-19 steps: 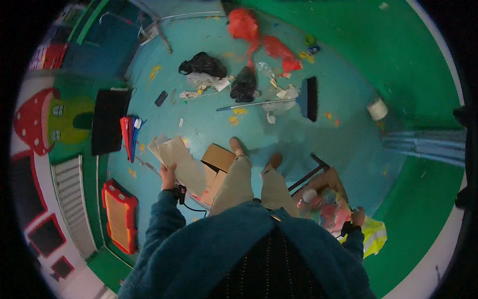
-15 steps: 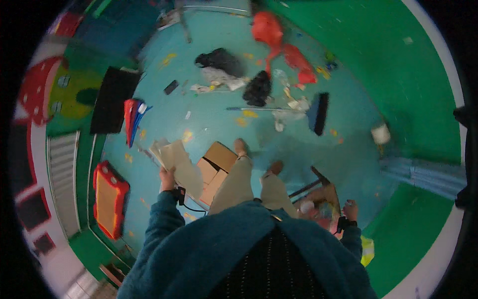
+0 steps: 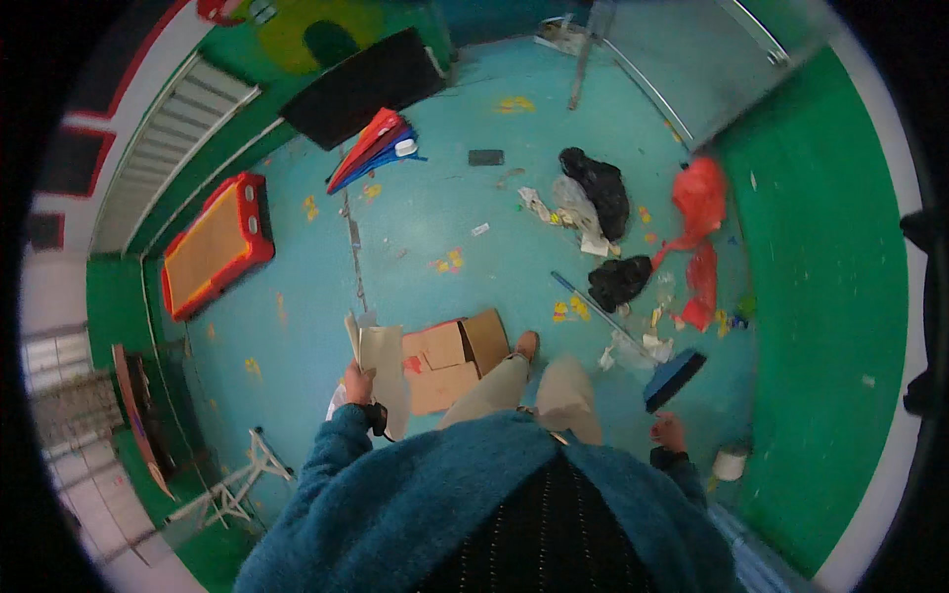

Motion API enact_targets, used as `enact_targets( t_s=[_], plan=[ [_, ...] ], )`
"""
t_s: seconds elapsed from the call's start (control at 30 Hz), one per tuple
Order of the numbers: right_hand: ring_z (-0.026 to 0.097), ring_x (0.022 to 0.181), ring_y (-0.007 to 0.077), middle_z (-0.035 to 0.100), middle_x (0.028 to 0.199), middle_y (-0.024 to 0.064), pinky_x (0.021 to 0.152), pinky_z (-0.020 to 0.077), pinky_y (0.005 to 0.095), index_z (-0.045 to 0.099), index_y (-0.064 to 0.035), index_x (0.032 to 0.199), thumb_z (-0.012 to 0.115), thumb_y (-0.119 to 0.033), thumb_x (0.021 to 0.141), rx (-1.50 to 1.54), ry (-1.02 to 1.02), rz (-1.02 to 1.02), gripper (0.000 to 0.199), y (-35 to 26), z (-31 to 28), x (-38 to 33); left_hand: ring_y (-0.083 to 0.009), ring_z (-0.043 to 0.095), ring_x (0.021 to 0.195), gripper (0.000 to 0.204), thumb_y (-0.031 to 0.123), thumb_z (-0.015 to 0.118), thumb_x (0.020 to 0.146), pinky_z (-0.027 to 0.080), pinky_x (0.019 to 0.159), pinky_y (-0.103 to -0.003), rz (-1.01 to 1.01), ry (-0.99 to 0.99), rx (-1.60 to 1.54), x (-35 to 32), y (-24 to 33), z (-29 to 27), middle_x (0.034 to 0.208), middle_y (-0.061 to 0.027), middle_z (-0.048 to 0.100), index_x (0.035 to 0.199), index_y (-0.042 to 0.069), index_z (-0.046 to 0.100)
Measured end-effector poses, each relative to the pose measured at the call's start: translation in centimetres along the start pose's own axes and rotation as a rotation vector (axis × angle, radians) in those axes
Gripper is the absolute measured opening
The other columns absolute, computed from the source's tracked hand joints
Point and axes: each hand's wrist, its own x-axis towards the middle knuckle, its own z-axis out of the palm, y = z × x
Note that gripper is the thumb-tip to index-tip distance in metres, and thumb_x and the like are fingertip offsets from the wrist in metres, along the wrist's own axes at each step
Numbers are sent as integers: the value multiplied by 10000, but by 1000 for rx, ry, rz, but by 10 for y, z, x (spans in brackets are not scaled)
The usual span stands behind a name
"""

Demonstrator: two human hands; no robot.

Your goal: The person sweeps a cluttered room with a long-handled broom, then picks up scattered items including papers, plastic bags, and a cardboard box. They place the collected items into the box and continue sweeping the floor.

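Turquoise floor [image 3: 425, 227] lies open ahead; left hand [image 3: 358, 381] has its grip closed on flattened cardboard sheets [image 3: 381, 361], brown box [image 3: 455, 358] just beside. Right hand [image 3: 670, 433] hangs near the broom [image 3: 674, 378], grip unclear.

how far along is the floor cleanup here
Some litter looks gathered into a heap beside the broom, with a black bag and a red bag near it. In hand: the left hand holds flat cardboard sheets; the right hand looks empty. Left: the brown box by the feet, the heap, loose scraps and both bags remain on the floor.
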Motion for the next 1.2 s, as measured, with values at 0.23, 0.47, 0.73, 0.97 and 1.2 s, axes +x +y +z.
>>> enact_targets(
  t_s=[0.23,0.47,0.73,0.97,1.2],
  plan=[
    [507,606,183,563,782,90,518,414,364,557,-53,949,533,-267,901,-509,-141,94,221,-105,26,99,-228,628,838,380,8,614,721,484,750,-334,-279,141,-215,-9,-31,7,914,-119,664,1100,14,584],
    [576,637,278,615,777,135,521,437,480,612,-51,946,534,-329,898,-1804,-646,-692,293,-183,44,283,-218,622,839,378,16,604,729,485,748,-332,-281,283,-400,19,-6,-6,930,-122,659,1106,8,577],
    [534,569,157,574,713,61,483,431,307,485,-57,1140,549,-138,888,-648,-327,86,272,-376,226,418,-148,580,782,323,-15,607,745,478,695,-294,-398,366,-406,29,20,-15,884,-65,636,1064,-5,557],
    [546,591,146,574,740,84,504,460,312,502,-40,1151,506,-88,894,-937,-317,31,262,-464,367,475,-192,606,812,395,-29,598,714,491,731,-312,-637,460,-474,6,13,-22,914,-98,647,1107,-10,570],
    [564,601,169,584,756,89,491,465,342,519,-26,1128,523,-101,884,-974,-369,33,256,-445,447,492,-303,640,826,434,4,633,672,494,743,-387,-724,450,-229,61,-55,-58,895,-169,662,1103,22,584]
  ],
)
